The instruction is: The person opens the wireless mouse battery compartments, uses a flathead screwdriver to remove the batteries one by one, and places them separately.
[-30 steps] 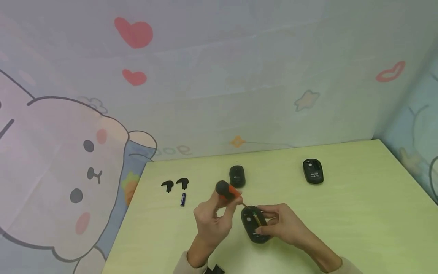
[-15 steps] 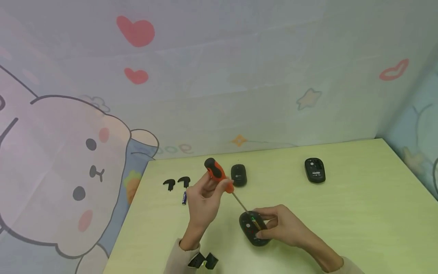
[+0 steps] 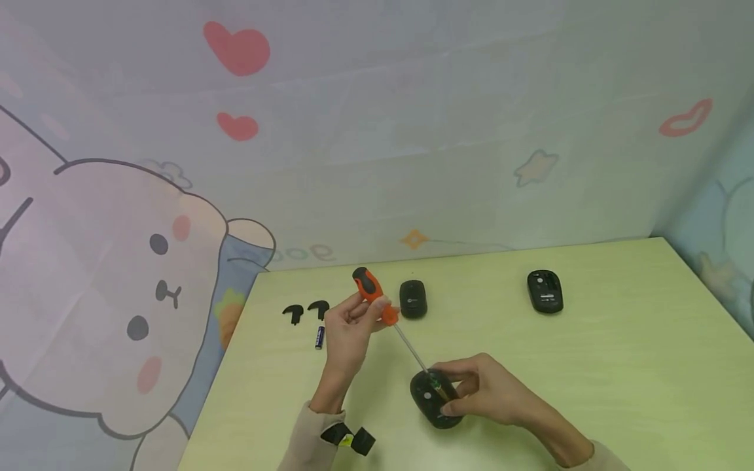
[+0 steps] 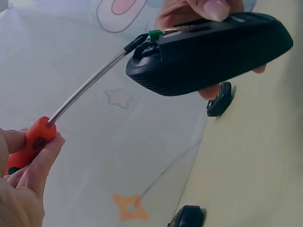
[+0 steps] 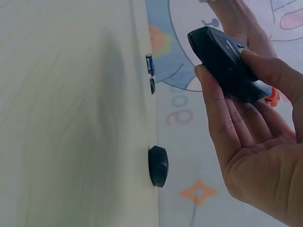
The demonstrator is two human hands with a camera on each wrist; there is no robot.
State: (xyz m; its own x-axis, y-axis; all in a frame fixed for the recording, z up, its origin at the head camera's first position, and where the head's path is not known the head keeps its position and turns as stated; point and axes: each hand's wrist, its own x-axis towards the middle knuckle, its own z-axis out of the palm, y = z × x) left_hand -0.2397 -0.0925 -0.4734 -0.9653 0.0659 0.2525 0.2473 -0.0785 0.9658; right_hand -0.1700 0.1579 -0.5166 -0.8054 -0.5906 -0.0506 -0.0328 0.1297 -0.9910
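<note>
My left hand (image 3: 347, 333) grips a screwdriver (image 3: 366, 285) by its orange and black handle, its metal shaft slanting down to the right. My right hand (image 3: 491, 392) holds a black computer mouse (image 3: 425, 400) underside up, thumb on the underside and fingers along the far side. In the left wrist view, a green and copper-coloured battery (image 4: 155, 35) lies in the mouse's open compartment, and the dark screwdriver tip (image 4: 136, 42) is right at its end. From the right wrist, the mouse (image 5: 222, 64) appears raised off the table; its compartment is hidden there.
Behind the hands, a second mouse (image 3: 413, 299) stands on the yellow-green table (image 3: 618, 366). An upturned mouse (image 3: 544, 292) lies at the back right. To the left are two black hooked pieces, one (image 3: 293, 313) beside the other (image 3: 319, 309), and a blue battery (image 3: 319, 337).
My left hand has moved up and left, and the screwdriver handle has swung up-left, showing more shaft. The mouse in my right hand has shifted slightly toward me.
</note>
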